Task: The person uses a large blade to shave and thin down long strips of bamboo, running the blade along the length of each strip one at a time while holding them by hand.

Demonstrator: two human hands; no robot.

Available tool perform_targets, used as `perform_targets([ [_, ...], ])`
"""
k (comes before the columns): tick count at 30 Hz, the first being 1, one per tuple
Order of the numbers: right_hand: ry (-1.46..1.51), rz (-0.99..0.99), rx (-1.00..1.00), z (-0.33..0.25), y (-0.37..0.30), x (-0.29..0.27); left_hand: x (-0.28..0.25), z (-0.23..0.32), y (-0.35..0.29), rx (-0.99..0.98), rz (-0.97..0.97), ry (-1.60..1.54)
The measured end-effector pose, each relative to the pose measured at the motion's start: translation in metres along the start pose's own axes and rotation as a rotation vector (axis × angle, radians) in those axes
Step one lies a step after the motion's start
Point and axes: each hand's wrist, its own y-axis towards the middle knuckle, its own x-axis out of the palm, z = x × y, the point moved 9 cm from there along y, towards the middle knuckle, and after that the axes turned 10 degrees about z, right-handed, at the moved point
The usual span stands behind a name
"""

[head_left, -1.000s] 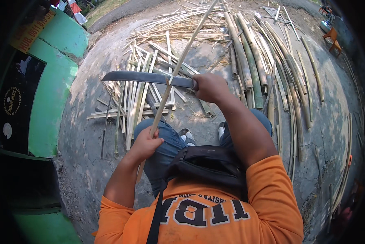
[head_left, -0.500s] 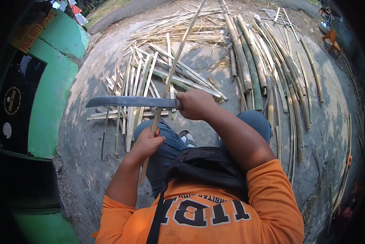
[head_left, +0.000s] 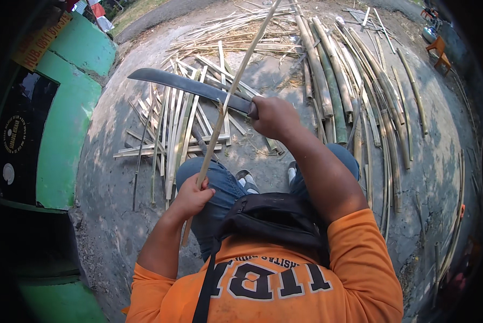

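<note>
My left hand (head_left: pixel 193 199) is closed round the lower part of a long, narrow bamboo strip (head_left: pixel 213 142), which slants up and away to the far edge of view. My right hand (head_left: pixel 277 118) grips the handle of a machete (head_left: pixel 185 85). Its dark, broad blade points to the left and crosses the strip well above my left hand, with the tip tilted away from me. Just below the blade, a small sliver stands out from the strip's side. The strip's lower end passes beside my left thigh.
Split bamboo slats (head_left: pixel 178 129) lie in a crisscross pile ahead on the left. Whole bamboo poles (head_left: pixel 335 81) stretch away on the right. Thin strips (head_left: pixel 236 37) are heaped farther off. A green wall (head_left: pixel 72 118) stands at left, an orange chair (head_left: pixel 439 51) at far right.
My right hand and the machete have moved up along the strip, away from me, and the blade has tilted. A sliver now sticks out from the strip. My left hand stays almost in place.
</note>
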Motion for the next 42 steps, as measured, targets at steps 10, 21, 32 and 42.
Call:
perform_targets([
  [10,0.123,-0.115,-0.020,-0.005,-0.007,0.014,0.003,0.010,0.003,0.006,0.011,0.020],
  [21,-0.002,-0.019,0.096,0.037,0.009,0.007,0.000,0.012,-0.011,0.029,-0.013,0.082],
  [32,-0.113,-0.268,-0.346,-0.062,-0.041,0.051,-0.006,0.009,0.003,0.025,0.044,0.064],
  [42,0.009,-0.081,0.064,0.026,0.003,0.021,-0.028,-0.022,-0.023,-0.014,0.040,0.120],
])
